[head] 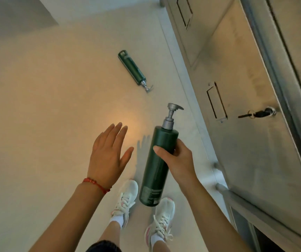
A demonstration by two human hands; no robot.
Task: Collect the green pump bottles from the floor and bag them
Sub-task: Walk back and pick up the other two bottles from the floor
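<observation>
Fingers [178,151] of the right hand [179,160] curl round the middle of one green pump bottle [158,160], thumb across its front, holding it above the floor [46,106] with the grey pump head pointing away from the person. Beside it the left hand [108,153] hangs released, its fingers straight and slightly spread, holding nothing, a red bracelet [96,184] at the wrist. A second green bottle [132,69] lies on its side farther ahead on the floor, pump end toward the person, near the base of a metal cabinet [246,88] that stands along the right, a key [257,113] in its lock. White sneakers [126,199] show below the held bottle. Collecting looks to be under way: one bottle is in hand and one is not yet gathered. No bag is in view, so bagging cannot be judged. The likely next move is a step forward and a bend down so the free left hand can close round the lying bottle's body; it may roll if nudged.
</observation>
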